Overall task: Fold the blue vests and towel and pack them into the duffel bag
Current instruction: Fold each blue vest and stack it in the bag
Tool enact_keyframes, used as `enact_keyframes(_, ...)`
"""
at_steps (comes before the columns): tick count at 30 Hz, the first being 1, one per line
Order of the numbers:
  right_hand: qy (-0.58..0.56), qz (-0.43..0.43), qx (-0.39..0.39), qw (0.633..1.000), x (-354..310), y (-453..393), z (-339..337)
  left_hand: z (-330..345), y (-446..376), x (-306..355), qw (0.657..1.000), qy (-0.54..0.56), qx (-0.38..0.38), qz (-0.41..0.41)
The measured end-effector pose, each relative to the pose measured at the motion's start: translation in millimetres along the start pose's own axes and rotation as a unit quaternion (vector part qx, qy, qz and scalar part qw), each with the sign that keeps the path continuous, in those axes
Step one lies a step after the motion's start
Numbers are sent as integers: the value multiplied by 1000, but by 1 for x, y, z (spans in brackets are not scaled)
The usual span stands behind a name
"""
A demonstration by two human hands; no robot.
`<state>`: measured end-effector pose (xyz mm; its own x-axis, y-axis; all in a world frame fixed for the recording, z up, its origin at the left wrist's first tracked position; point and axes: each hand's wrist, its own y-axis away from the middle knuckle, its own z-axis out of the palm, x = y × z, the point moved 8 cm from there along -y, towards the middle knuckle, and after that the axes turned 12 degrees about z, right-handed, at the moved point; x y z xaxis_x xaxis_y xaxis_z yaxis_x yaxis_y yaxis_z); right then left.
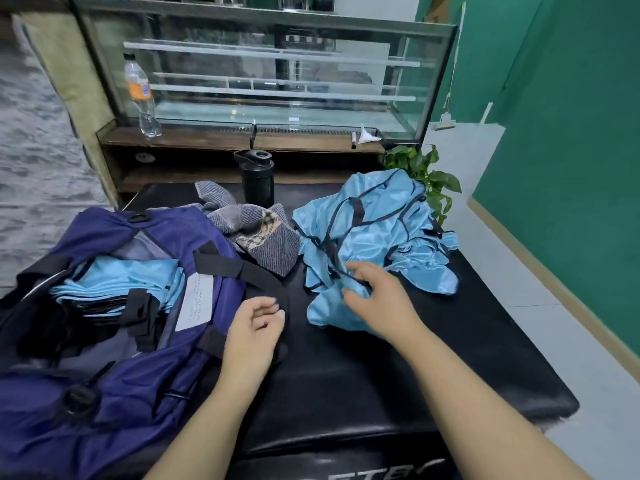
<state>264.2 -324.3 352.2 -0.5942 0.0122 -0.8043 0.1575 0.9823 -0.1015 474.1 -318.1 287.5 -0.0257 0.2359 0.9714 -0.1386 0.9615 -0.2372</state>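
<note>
A green-walled room is holding a glass display case (pixel 263 74) at the back, and in front of it a black padded surface (pixel 363 368) is carrying everything. Largest on it, at the left, the purple duffel bag (pixel 114 393) is lying open, with folded blue vests (pixel 121 282) already stacked inside. To the right, a loose heap of unfolded blue vests (pixel 377 233) is sprawling across the surface, dark trim running through it. Between bag and heap, the striped grey towel (pixel 256 230) is sitting crumpled, just in front of a black shaker bottle (pixel 258 178). A clear drinks bottle (pixel 142 95) is standing on the wooden ledge, and a leafy plant (pixel 429 174) is peeking out behind the heap.

The right hand (pixel 377 299) is gathering the near edge of the heap, its grip curling into the fabric. The left hand (pixel 258 323) is hovering beside the bag, fingers loosely bent and holding nothing.

The vests are looking thin, shiny and probably slippery, light and limp, so one is likely best taken by the shoulder straps or the trimmed hem and shaken flat. The towel is looking thicker and should hold a fold better.
</note>
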Motion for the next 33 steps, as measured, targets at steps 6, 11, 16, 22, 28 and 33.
enact_keyframes(6, -80, 55, -133, 986, -15, 52, 37, 28, 29, 29, 990, 97, -79, -65)
enact_keyframes(11, -201, 126, -227, 945, -14, 77, 44, 21, 47, 29, 984, 138, -60, -98)
enact_keyframes(16, -321, 166, -267, 893, -20, 82, 41, 15, 51, 41, 989, 109, -74, -68)
enact_keyframes(22, -320, 195, -145, 916, -4, 69, 19, 3, 45, 45, 998, 25, -49, -21)
enact_keyframes(28, -212, 261, 20, 942, 68, 42, -13, -11, 40, 23, 990, -122, -57, -49)
enact_keyframes(33, -77, 295, 117, 945, 124, 14, -43, -6, 42, 19, 980, -156, -96, -80)
